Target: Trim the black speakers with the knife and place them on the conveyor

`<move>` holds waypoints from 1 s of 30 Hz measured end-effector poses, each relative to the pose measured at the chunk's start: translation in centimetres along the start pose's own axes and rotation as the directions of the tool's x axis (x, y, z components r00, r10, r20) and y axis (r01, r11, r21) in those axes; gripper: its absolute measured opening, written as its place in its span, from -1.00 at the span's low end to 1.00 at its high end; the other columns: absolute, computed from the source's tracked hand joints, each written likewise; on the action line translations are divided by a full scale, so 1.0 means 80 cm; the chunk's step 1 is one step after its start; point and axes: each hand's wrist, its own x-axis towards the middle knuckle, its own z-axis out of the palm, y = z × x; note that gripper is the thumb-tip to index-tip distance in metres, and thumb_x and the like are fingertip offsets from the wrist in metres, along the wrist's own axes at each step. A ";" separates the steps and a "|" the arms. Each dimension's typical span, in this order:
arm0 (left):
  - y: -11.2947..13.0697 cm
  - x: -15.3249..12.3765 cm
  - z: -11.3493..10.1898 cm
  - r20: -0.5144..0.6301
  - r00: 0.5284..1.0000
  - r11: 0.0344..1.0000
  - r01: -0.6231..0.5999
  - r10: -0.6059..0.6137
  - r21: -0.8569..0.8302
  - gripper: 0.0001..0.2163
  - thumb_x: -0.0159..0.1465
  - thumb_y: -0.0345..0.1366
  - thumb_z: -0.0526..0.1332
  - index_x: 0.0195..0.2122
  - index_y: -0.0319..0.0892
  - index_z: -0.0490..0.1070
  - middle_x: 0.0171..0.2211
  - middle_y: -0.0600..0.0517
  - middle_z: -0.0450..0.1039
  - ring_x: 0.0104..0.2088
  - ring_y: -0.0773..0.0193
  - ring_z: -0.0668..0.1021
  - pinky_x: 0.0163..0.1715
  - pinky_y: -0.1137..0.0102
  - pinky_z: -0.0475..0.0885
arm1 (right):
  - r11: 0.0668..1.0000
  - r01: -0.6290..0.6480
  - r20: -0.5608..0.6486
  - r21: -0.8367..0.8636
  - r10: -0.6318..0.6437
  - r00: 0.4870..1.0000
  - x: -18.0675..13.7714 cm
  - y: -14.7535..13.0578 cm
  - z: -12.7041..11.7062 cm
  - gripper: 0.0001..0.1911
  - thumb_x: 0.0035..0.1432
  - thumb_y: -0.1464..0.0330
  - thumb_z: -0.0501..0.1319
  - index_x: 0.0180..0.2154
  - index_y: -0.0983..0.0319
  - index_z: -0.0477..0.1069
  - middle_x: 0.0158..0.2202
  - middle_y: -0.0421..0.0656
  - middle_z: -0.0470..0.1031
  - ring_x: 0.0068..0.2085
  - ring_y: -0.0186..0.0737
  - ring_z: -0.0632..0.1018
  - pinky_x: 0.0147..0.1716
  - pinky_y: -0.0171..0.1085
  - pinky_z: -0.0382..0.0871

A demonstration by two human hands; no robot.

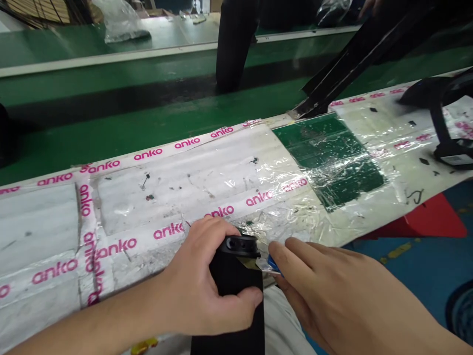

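Note:
My left hand (210,281) is wrapped round a long black part (236,276), thumb lying across its near face. At the part's far end sits a black rounded end piece (242,245) with small holes in it. In my right hand (325,286), pinched between thumb and fingers, is a small blue tool with a pale, blade-like tip (263,265). That tip meets the edge of the black part just below the end piece. Most of the tool is hidden by my fingers, so its exact kind is unclear.
A bench (177,182) covered in white sheeting and pink-lettered tape lies ahead, with small black scraps on it. Behind runs a green surface (148,118). Black parts (439,118) lie at right, above a red bin (436,217). A clear plastic bag (121,22) stands at the back.

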 end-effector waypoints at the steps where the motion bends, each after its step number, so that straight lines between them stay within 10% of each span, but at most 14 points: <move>1: 0.001 0.000 0.000 -0.002 1.000 1.000 -0.004 0.004 -0.002 -0.72 0.04 -0.32 0.30 -0.23 -0.08 0.29 -0.31 0.06 0.39 -0.30 0.13 0.46 -0.24 0.17 0.40 | 1.000 -0.008 0.003 -0.002 0.008 1.000 0.001 -0.001 0.000 -0.67 0.08 0.62 0.02 -0.19 0.10 0.20 -0.52 -0.28 0.40 -0.63 -0.16 0.51 -0.65 -0.22 0.12; 11: 0.006 0.002 0.002 0.036 0.999 1.000 0.007 -0.006 -0.020 -0.72 0.09 -0.36 0.30 -0.16 -0.13 0.35 -0.27 0.03 0.41 -0.24 0.11 0.49 -0.17 0.14 0.42 | 0.997 -0.069 0.048 0.026 0.068 0.997 -0.003 -0.002 0.002 -0.60 -0.11 0.68 0.05 -0.28 0.10 0.21 -0.57 -0.25 0.37 -0.72 -0.12 0.44 -0.68 -0.21 -0.10; 25: 0.017 0.007 0.006 0.095 0.987 0.986 0.114 -0.126 0.118 -0.73 0.17 -0.18 0.37 -0.16 -0.14 0.42 -0.25 0.00 0.45 -0.19 0.03 0.49 -0.13 0.11 0.38 | 0.994 -0.092 0.508 -0.067 0.113 0.854 0.034 0.000 -0.056 -0.65 -0.05 0.61 0.24 -0.22 0.14 0.42 -0.51 -0.22 0.53 -0.61 -0.12 0.49 -0.61 -0.17 -0.13; 30: 0.018 -0.002 0.009 0.089 0.995 0.990 0.032 -0.045 0.139 -0.70 0.13 -0.18 0.41 -0.17 -0.14 0.42 -0.25 0.00 0.49 -0.17 0.03 0.50 -0.05 0.05 0.37 | 0.997 -0.010 0.396 -0.071 0.038 0.917 0.002 0.018 -0.059 -0.71 -0.05 0.60 0.23 -0.34 0.10 0.34 -0.56 -0.29 0.47 -0.66 -0.16 0.44 -0.60 -0.15 -0.20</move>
